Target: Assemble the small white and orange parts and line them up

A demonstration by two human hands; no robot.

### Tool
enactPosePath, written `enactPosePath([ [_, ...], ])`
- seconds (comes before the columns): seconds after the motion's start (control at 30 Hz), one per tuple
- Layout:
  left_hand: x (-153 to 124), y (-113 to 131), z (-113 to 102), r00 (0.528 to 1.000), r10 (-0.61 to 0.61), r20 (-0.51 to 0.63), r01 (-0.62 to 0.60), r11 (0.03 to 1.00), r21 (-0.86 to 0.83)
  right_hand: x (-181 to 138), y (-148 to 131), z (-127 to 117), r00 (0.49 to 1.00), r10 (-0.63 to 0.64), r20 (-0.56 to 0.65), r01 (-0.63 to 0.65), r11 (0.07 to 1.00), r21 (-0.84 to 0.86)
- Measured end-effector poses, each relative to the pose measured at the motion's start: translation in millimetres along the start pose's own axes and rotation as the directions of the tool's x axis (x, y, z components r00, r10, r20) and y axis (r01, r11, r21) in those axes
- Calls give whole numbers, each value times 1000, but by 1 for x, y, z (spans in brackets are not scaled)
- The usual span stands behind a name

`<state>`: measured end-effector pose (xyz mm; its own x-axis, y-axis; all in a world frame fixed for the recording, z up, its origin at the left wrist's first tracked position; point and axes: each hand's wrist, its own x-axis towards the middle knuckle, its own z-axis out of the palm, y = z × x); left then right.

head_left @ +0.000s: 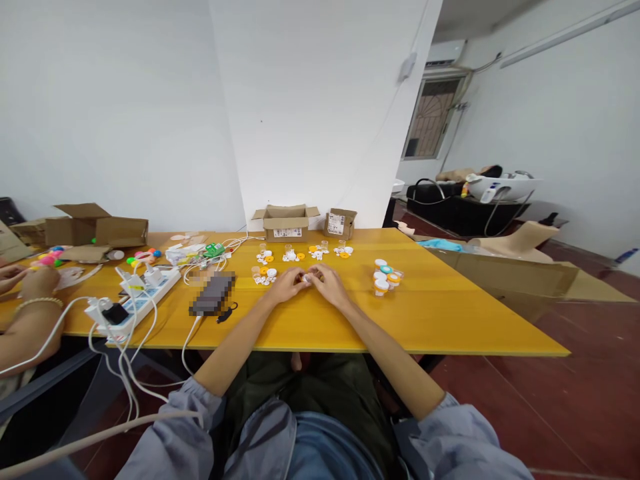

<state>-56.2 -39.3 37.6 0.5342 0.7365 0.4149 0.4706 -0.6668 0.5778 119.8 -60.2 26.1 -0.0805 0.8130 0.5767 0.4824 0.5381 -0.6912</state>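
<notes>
My left hand (288, 285) and my right hand (328, 284) meet above the table, fingertips closed together around a small white piece (305, 278). The fingers cover most of it, so its exact kind does not show. Beyond my hands lie several groups of small parts: a clear cup (256, 272), an orange ring (264, 271), a white lid (271, 273) and small white pieces (263, 281) in the nearest group. To the right of my right hand stands a cluster of small clear jars (381, 288) with white, orange and teal lids.
An open cardboard box (286, 230) and a smaller carton (340, 227) stand against the wall. On the left are a power strip (150, 297) with white cables, a dark blurred-out device (214, 293) and a green circuit board (215, 251). Another person's hand (41, 283) works at far left.
</notes>
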Motion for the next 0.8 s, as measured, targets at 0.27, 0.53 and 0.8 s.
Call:
enactPosePath([
  [0.27,-1,-3,2,999,34,15,-35,995,95,-1,4,7,1000,8,19,-8,1000,19],
  [0.53,0,-1,0,999,27,27,-29,995,90,-1,1,6,999,6,39,-6,1000,5],
  [0.8,1,0,0,1000,5,27,-8,995,97,2,-1,6,999,14,32,-14,1000,-4],
])
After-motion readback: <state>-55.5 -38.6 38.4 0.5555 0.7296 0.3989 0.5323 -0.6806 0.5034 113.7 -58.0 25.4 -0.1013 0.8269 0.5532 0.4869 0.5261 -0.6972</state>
